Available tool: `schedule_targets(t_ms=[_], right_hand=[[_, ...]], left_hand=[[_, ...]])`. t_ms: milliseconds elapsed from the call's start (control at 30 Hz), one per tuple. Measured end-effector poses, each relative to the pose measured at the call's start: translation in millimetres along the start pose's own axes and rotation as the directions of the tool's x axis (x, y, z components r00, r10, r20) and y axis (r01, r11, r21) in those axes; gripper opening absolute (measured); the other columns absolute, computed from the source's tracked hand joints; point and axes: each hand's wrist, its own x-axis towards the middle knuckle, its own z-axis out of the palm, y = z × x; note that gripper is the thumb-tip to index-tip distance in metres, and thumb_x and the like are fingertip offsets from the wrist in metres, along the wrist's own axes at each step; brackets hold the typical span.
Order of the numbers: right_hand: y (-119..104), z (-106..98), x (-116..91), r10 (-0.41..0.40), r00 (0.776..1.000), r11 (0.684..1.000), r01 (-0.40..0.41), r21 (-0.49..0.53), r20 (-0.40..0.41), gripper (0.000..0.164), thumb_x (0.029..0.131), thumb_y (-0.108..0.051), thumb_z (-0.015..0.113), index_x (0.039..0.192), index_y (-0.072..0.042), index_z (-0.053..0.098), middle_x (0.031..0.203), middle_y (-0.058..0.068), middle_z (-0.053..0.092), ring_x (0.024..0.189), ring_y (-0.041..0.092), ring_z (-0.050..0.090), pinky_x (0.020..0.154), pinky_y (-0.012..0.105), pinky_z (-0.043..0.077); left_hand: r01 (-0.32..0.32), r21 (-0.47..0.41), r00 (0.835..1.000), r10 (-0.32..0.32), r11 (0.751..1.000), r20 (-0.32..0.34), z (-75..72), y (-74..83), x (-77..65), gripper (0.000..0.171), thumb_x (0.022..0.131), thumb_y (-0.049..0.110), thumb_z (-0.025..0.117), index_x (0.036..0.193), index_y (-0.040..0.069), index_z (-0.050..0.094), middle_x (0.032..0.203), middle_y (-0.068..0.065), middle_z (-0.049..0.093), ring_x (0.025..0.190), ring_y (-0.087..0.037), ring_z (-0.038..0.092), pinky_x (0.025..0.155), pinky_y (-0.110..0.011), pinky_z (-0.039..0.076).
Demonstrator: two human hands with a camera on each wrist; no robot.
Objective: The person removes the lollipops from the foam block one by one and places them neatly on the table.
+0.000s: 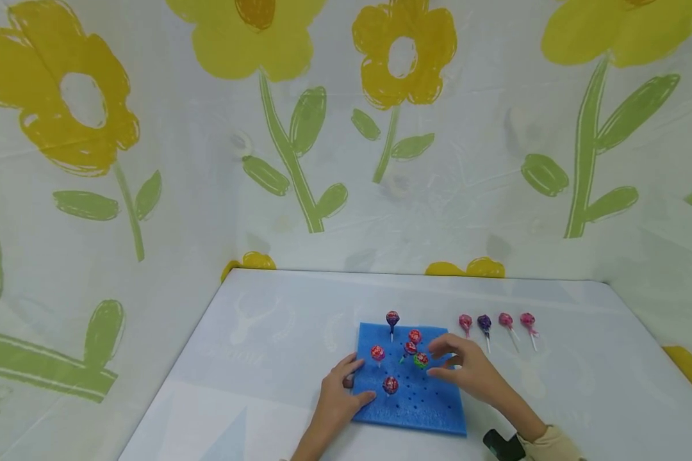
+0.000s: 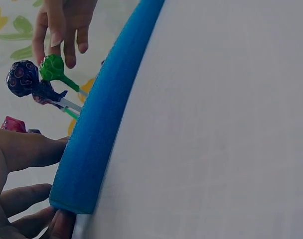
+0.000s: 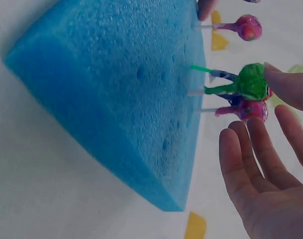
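Note:
A blue foam block [image 1: 403, 410] with rows of small holes lies on the table. Several wrapped lollipops stand in it by their sticks, among them a green one [image 1: 421, 361], a red one [image 1: 377, 353] and a dark red one [image 1: 390, 385]. My left hand [image 1: 337, 400] holds the block's left edge, thumb over the top and other fingers along the side. Beside the green lollipop [image 3: 252, 82] is my right hand [image 3: 271, 184], its fingers spread and relaxed. The thumb tip overlaps the green wrapper in the right wrist view; I cannot tell whether they touch.
To the right behind the block lie more lollipops on the white table [image 1: 277, 333]: pink ones, such as the rightmost [image 1: 527, 319], and a purple one [image 1: 484, 323]. A flower-printed cloth [image 1: 467, 192] hangs behind the table and along its sides.

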Motion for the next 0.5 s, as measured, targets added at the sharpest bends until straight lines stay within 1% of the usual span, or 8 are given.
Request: schedule_targets(t_ms=[133,267,433,500], right_hand=[[0.8,7.1,2.5,-0.019,1.000,1.000,0.019,0.002,-0.002,0.031,0.080,-0.014,0.076,0.106,-0.005,0.062,0.100,0.004,0.064,0.092,0.022,0.062,0.074,0.025,0.054],[-0.9,13.5,5.4,-0.040,0.999,0.999,0.040,0.021,-0.027,0.028,0.080,-0.010,0.076,0.104,-0.009,0.063,0.099,0.003,0.063,0.090,0.016,0.062,0.074,0.027,0.054],[-4.1,19.7,8.4,-0.048,0.997,0.998,0.050,0.033,-0.058,0.026,0.080,-0.008,0.075,0.103,-0.009,0.064,0.100,0.004,0.063,0.090,0.018,0.062,0.075,0.028,0.054],[-4.8,21.7,9.6,-0.042,0.997,0.998,0.045,0.039,-0.068,0.026,0.080,-0.009,0.075,0.103,-0.008,0.064,0.101,0.006,0.063,0.091,0.020,0.062,0.076,0.028,0.055]], left_hand=[[0.002,0.003,1.000,-0.002,1.000,-0.004,-0.3,-0.4,-0.3,0.059,0.072,0.015,0.082,0.125,0.002,0.060,0.140,-0.015,0.047,0.106,-0.026,0.055,0.084,-0.037,0.051],[-0.005,0.005,1.000,0.005,1.000,-0.007,-0.3,-0.6,0.5,0.059,0.073,0.015,0.082,0.126,0.003,0.060,0.140,-0.015,0.047,0.107,-0.027,0.055,0.085,-0.038,0.051],[-0.005,0.007,1.000,0.005,1.000,-0.007,0.3,-0.7,1.0,0.059,0.072,0.016,0.082,0.125,0.003,0.060,0.139,-0.015,0.047,0.107,-0.027,0.055,0.086,-0.038,0.051],[-0.003,0.009,1.000,0.003,1.000,-0.006,0.6,-1.0,1.1,0.059,0.072,0.015,0.082,0.125,0.003,0.060,0.139,-0.015,0.047,0.104,-0.025,0.055,0.085,-0.037,0.051]])
